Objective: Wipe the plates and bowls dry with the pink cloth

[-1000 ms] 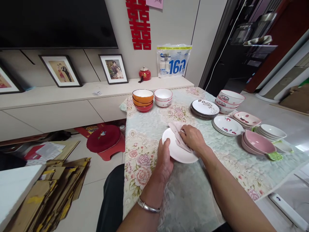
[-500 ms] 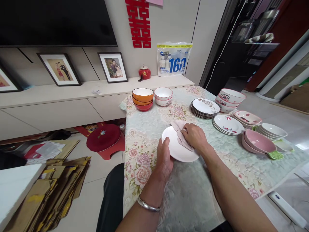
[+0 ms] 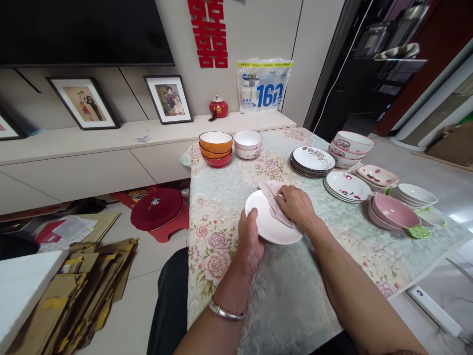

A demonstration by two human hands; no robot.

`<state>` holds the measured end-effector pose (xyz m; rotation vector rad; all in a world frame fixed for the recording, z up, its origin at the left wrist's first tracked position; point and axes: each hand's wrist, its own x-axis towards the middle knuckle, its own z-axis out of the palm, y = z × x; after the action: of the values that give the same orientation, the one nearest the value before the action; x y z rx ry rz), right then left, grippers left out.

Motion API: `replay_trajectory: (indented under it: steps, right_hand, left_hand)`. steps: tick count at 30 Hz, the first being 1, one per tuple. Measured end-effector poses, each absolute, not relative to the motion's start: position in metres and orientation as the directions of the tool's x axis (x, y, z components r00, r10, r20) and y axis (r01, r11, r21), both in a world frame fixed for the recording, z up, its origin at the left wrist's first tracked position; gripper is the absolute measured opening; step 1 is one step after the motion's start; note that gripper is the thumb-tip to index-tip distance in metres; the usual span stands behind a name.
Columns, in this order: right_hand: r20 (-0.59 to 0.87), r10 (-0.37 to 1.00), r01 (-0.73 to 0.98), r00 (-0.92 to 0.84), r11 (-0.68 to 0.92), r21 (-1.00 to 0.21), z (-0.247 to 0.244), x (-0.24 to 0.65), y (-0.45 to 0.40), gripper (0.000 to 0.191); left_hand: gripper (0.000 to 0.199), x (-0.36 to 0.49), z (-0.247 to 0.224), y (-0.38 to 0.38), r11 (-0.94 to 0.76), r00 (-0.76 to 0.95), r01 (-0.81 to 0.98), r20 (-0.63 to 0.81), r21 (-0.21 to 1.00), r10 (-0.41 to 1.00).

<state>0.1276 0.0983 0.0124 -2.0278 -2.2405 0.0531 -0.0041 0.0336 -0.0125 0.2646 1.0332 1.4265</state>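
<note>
A plain white plate (image 3: 273,230) is held tilted above the near part of the table. My left hand (image 3: 251,236) grips its left edge, thumb on the upper face and fingers underneath, out of sight. My right hand (image 3: 297,207) is closed on a pale pink cloth (image 3: 271,192) and presses it against the plate's right side. Part of the cloth sticks out past the far rim. Beyond the hands stand a stack of dark-rimmed plates (image 3: 313,160) and a stack of flower-patterned plates (image 3: 347,187).
Orange and red bowls (image 3: 216,145) and white bowls (image 3: 247,143) stand at the back of the flowered tablecloth (image 3: 218,241). To the right are tall bowls (image 3: 353,145), pink bowls (image 3: 395,212) and small dishes (image 3: 417,195). A red stool (image 3: 158,209) and flattened cardboard (image 3: 84,291) lie left.
The view has shifted slightly, so everything sits a little higher and further left. Both hands keep their hold on the plate and cloth, with hardly any movement between them.
</note>
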Motion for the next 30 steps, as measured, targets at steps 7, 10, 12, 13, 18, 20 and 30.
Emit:
replay_trajectory:
  steps: [7, 10, 12, 13, 18, 20, 30]
  right_hand:
    - [0.057, 0.992, 0.983, -0.110, 0.117, -0.139, 0.0142, 0.1266, 0.0981, 0.023]
    - [0.051, 0.989, 0.978, -0.138, 0.144, -0.154, 0.0148, 0.1254, 0.0974, 0.023]
    - [0.059, 0.986, 0.975, -0.155, 0.162, -0.154, 0.0148, 0.1243, 0.0968, 0.023]
    - [0.066, 0.985, 0.973, -0.161, 0.170, -0.155, 0.0145, 0.1239, 0.0966, 0.024]
    - [0.085, 0.979, 0.963, -0.186, 0.199, -0.180, 0.0119, 0.1227, 0.0977, 0.024]
    - [0.087, 0.976, 0.959, -0.199, 0.212, -0.189, 0.0112, 0.1225, 0.0982, 0.023]
    - [0.071, 0.979, 0.959, -0.194, 0.204, -0.199, 0.0141, 0.1235, 0.0976, 0.023]
  left_hand:
    - [0.040, -0.0047, -0.0118, 0.0327, 0.215, -0.185, -0.661, -0.435, 0.718, 0.881]
    - [0.043, -0.0048, -0.0123, 0.0337, 0.211, -0.185, -0.658, -0.427, 0.723, 0.885]
    - [0.044, -0.0046, -0.0128, 0.0344, 0.205, -0.177, -0.663, -0.416, 0.720, 0.892]
    - [0.044, -0.0044, -0.0129, 0.0348, 0.207, -0.172, -0.666, -0.417, 0.717, 0.892]
    - [0.044, -0.0041, -0.0136, 0.0367, 0.213, -0.161, -0.678, -0.425, 0.703, 0.891]
    - [0.045, -0.0047, -0.0141, 0.0370, 0.222, -0.155, -0.679, -0.432, 0.699, 0.888]
    - [0.046, -0.0062, -0.0138, 0.0363, 0.237, -0.140, -0.679, -0.440, 0.695, 0.887]
